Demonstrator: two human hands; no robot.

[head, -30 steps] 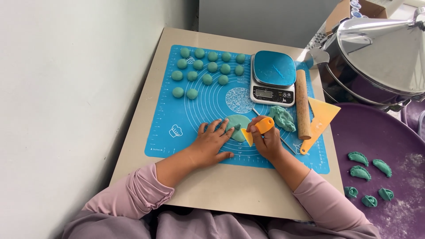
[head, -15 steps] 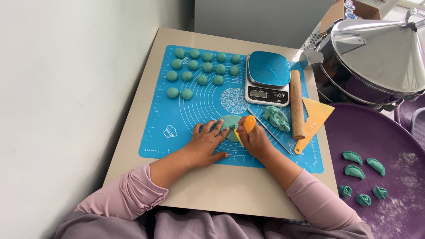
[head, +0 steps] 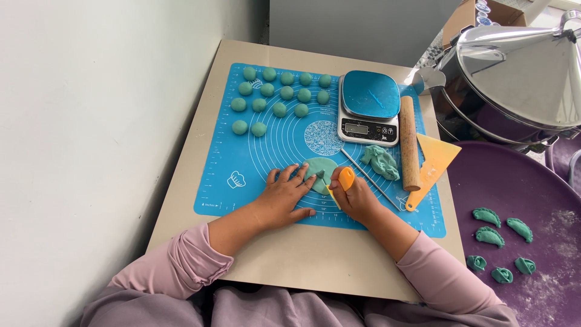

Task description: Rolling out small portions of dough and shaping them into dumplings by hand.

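1 blue mat (head: 254, 157) covers a beige tabletop (head: 200, 157) beside a white wall (head: 91, 121). On it, the left hand (head: 284, 197) lies flat, fingers spread, touching a green dough disc (head: 321, 172); the right hand (head: 354, 197) is clamped around an orange tool (head: 345, 179) at the disc's edge.

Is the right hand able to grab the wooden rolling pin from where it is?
Probably yes. The rolling pin lies just beyond the right hand, with only a thin metal stick between, but that hand already holds an orange tool.
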